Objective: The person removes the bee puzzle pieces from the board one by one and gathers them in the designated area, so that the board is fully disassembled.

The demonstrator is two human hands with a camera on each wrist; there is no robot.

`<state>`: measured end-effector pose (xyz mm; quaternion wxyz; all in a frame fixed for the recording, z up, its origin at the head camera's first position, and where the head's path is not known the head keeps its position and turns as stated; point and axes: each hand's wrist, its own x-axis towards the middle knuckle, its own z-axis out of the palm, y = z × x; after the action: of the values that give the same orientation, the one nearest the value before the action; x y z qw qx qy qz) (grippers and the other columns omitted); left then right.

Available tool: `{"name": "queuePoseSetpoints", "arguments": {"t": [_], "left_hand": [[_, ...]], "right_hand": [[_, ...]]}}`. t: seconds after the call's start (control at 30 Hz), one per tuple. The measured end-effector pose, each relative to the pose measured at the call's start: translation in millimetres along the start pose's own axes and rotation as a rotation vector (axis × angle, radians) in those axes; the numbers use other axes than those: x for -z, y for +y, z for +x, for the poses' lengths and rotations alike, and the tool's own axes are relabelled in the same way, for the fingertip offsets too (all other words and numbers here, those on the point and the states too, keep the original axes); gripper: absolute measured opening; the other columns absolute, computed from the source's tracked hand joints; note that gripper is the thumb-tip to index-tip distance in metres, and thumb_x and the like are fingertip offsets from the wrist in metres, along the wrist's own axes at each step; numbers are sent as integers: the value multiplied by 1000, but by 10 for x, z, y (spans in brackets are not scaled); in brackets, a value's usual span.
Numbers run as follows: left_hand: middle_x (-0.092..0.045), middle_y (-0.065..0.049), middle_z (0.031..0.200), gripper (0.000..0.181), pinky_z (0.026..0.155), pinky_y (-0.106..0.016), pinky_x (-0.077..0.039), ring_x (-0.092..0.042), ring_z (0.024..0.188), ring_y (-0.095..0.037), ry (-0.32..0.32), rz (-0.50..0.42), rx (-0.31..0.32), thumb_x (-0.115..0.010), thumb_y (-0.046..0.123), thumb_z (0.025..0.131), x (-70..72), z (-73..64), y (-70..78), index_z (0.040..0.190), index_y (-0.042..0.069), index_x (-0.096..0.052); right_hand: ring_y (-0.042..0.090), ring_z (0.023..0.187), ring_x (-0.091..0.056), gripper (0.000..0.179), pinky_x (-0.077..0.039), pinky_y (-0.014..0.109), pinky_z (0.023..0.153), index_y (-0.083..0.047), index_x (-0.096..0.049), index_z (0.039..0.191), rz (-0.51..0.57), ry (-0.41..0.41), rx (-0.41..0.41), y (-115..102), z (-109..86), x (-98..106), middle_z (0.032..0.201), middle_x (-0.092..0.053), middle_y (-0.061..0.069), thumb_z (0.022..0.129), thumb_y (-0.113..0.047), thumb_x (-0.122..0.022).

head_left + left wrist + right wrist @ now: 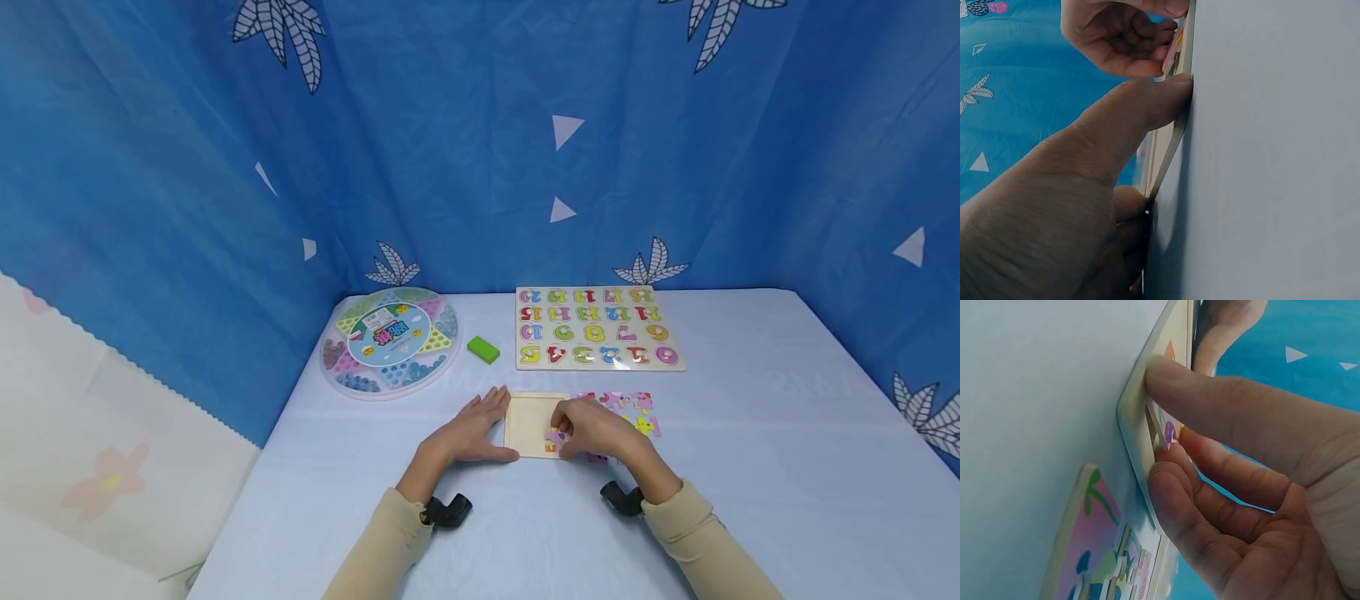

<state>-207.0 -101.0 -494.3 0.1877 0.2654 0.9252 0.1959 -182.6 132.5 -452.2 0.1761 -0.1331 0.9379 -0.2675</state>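
Observation:
A shallow wooden puzzle tray (pixel 527 425) lies on the white table, with a pink and purple jigsaw piece (pixel 552 437) in its lower right corner. My left hand (pixel 474 429) holds the tray at its left side: the thumb presses the near corner and the fingertips are at the far one. My right hand (pixel 596 427) pinches the piece between thumb and fingers; in the right wrist view the piece (pixel 1169 425) is tilted, one edge raised off the tray. Loose pink and yellow jigsaw pieces (pixel 643 410) lie right of the tray, partly hidden by the right hand.
Behind the tray lie a green block (pixel 483 349) and a wooden number board (pixel 598 328). A round Chinese checkers set (pixel 392 343) is at the back left. Blue patterned cloth (pixel 480 167) hangs along the table's back.

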Motion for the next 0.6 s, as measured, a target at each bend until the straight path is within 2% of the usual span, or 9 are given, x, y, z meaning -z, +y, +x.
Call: {"name": "queuePoseSetpoints", "arguments": {"t": [0.6], "left_hand": [[-12, -2, 165, 105, 127, -39, -10, -7, 154, -17, 5, -7, -7, -70, 58, 80, -3, 9, -8, 156, 8, -18]], "right_hand": [[13, 71, -51, 27, -47, 26, 64, -9, -68, 92, 4, 2, 14, 41, 8, 2, 78, -59, -2, 69, -5, -84]]}}
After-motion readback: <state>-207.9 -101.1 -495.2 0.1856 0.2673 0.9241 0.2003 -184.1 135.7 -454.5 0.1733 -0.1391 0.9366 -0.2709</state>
